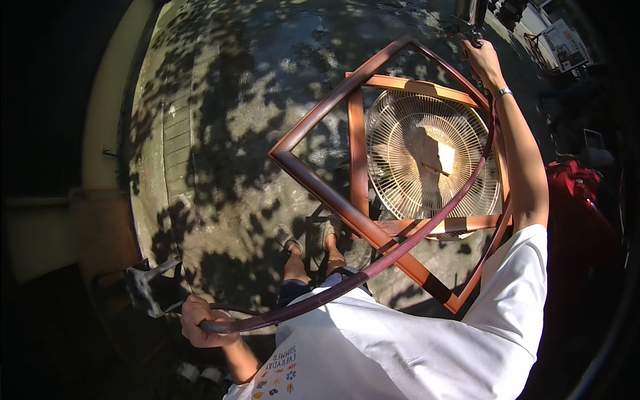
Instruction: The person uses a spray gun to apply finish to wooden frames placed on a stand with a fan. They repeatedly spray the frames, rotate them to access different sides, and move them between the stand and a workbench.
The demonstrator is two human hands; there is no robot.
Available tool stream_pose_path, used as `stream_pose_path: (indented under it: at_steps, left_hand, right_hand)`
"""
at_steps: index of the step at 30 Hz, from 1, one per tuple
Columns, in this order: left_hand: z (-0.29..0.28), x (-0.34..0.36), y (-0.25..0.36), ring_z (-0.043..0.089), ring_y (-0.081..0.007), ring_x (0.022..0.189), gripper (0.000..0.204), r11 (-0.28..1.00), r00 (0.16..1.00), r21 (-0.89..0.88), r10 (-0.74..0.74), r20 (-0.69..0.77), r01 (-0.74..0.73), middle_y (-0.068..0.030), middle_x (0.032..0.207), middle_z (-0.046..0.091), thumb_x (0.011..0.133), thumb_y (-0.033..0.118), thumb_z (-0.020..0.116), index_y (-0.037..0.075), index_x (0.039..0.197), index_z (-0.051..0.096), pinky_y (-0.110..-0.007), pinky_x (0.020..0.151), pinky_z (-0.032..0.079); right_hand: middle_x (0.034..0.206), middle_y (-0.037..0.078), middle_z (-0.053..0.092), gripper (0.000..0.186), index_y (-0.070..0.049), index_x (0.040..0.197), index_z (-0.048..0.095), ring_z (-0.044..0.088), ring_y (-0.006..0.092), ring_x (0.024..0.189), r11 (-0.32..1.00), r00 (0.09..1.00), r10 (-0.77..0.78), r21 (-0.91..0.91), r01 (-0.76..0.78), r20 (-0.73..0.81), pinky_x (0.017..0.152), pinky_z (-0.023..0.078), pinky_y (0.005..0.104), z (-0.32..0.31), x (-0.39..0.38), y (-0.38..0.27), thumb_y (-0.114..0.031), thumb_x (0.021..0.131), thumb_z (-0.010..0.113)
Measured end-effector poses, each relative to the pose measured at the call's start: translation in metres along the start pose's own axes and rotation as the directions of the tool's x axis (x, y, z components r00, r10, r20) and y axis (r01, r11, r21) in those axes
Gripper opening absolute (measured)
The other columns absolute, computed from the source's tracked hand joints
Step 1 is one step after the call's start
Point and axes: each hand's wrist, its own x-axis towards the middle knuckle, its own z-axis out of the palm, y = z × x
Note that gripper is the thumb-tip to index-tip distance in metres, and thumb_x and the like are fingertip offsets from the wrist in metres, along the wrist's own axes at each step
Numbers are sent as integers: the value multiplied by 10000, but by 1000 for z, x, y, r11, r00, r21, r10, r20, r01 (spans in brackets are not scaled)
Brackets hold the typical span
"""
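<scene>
My right hand (483, 61), arm stretched out to the far right, is closed around a spray gun (469, 30) with a shiny metal cup; much of the gun is dark and cut off by the edge. A dark red hose (400, 250) runs down from there in a long curve across my front. At the lower left my left hand (203, 323) is wrapped round that hose. Between my hands, a reddish-brown wooden frame (320, 180) lies turned cornerwise over a second, orange-brown frame (358, 153). Part of the cornerwise frame looks darker and glossier.
A round wire fan guard (400, 147) shows inside the frames, with a pale block (437, 157) on it. A metal bracket-like piece (157, 287) stands beside my left hand. Red cloth (573, 183) lies at the right. Leaf shadows dapple the concrete ground (247, 133).
</scene>
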Motion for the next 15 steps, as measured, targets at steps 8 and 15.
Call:
stream_pose_path:
  at_steps: [8, 15]
  left_hand:
    - [-38, 21, -87, 328, -119, 511, 546, 966, 982, -188, -187, -31, 178, -3, 576, 326, 865, 518, 656, 61, 677, 425, -276, 499, 220]
    - [-78, 41, -155, 318, -98, 512, 594, 955, 984, -240, -178, 18, 177, 3, 596, 318, 853, 611, 625, 77, 700, 415, -261, 482, 196]
  right_hand:
    - [578, -4, 538, 419, -22, 744, 582, 400, 50, 347, 967, 972, 66, 225, -117, 224, 319, 285, 235, -7, -153, -120, -383, 955, 612]
    - [698, 20, 650, 244, 22, 957, 655, 526, 53, 481, 937, 927, 197, 218, -274, 318, 421, 395, 229, -2, -282, -217, -221, 944, 642]
